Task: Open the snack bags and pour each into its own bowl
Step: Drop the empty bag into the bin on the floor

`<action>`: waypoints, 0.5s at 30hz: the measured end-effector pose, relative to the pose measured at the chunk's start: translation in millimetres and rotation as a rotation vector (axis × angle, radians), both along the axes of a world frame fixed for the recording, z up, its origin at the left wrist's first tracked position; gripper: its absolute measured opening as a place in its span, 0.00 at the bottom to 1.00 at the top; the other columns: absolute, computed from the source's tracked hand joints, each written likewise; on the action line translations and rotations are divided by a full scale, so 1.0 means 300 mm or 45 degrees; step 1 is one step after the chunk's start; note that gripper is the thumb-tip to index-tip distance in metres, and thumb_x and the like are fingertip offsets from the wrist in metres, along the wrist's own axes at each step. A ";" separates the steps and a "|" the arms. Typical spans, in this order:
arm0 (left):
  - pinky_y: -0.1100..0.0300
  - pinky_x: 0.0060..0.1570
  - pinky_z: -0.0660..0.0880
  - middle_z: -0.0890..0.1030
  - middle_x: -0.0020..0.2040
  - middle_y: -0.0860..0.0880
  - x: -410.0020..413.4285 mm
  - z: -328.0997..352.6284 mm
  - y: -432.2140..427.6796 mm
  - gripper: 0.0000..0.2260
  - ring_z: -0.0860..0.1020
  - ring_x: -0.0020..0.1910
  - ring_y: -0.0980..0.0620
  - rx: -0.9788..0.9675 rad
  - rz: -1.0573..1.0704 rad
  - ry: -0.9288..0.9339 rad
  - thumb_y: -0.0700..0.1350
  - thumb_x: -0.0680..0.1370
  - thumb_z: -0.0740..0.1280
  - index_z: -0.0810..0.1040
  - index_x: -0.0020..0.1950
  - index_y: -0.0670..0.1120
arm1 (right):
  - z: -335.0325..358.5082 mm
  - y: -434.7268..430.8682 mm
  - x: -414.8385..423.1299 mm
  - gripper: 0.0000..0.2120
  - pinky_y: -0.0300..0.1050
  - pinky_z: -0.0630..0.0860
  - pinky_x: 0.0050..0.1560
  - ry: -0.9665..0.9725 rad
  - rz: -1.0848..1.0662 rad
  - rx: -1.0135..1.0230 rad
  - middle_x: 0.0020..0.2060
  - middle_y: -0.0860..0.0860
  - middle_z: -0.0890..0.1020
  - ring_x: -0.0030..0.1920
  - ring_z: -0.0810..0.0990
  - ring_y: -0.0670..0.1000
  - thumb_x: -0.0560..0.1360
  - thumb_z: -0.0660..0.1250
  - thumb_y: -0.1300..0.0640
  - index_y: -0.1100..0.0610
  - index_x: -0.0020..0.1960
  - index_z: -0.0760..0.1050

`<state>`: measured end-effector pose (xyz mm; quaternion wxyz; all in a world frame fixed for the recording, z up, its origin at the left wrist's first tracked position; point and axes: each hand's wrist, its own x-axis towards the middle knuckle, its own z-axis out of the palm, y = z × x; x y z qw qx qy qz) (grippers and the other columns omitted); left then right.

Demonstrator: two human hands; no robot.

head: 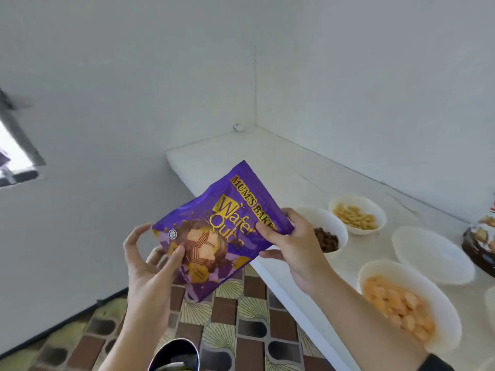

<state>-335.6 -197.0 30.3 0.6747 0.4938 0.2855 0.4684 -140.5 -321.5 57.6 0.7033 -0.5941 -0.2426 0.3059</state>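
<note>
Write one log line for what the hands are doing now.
left hand: holds purple wafer bag bottom | right hand: grips its top | bag: looks sealed | empty bowl: on counter

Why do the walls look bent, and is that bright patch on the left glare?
Head view: the wide-angle lens bows the counter edge; the window at left is overexposed white; lettering on the purple snack bag reads clearly; the far bowl looks soft.

White walls [134,62], white counter [241,153], patterned brown tiled floor [241,317].
</note>
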 end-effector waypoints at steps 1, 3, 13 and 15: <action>0.48 0.42 0.84 0.81 0.52 0.39 -0.046 0.001 0.064 0.28 0.82 0.46 0.40 0.026 -0.018 0.051 0.36 0.73 0.72 0.70 0.64 0.63 | 0.007 0.071 -0.016 0.16 0.46 0.81 0.31 -0.044 -0.021 0.011 0.47 0.58 0.86 0.41 0.87 0.54 0.72 0.76 0.63 0.58 0.55 0.73; 0.43 0.47 0.84 0.82 0.50 0.42 -0.133 0.007 0.184 0.32 0.85 0.45 0.37 0.093 -0.041 0.192 0.33 0.72 0.74 0.70 0.63 0.65 | 0.027 0.209 -0.057 0.18 0.45 0.80 0.30 -0.136 -0.028 0.031 0.46 0.56 0.86 0.38 0.87 0.54 0.73 0.76 0.64 0.56 0.56 0.70; 0.42 0.55 0.80 0.81 0.61 0.55 -0.436 0.009 0.634 0.19 0.81 0.61 0.50 0.475 -0.079 0.625 0.46 0.74 0.76 0.74 0.61 0.58 | -0.014 0.768 -0.313 0.15 0.46 0.84 0.38 -0.548 0.524 0.088 0.47 0.50 0.85 0.48 0.86 0.49 0.79 0.66 0.65 0.51 0.58 0.66; 0.43 0.48 0.83 0.82 0.59 0.52 -0.450 -0.043 0.696 0.18 0.83 0.57 0.48 0.483 -0.041 0.672 0.35 0.79 0.70 0.75 0.58 0.57 | -0.088 0.843 -0.358 0.13 0.49 0.85 0.41 -0.634 0.629 0.039 0.51 0.52 0.84 0.51 0.86 0.49 0.80 0.65 0.62 0.48 0.57 0.66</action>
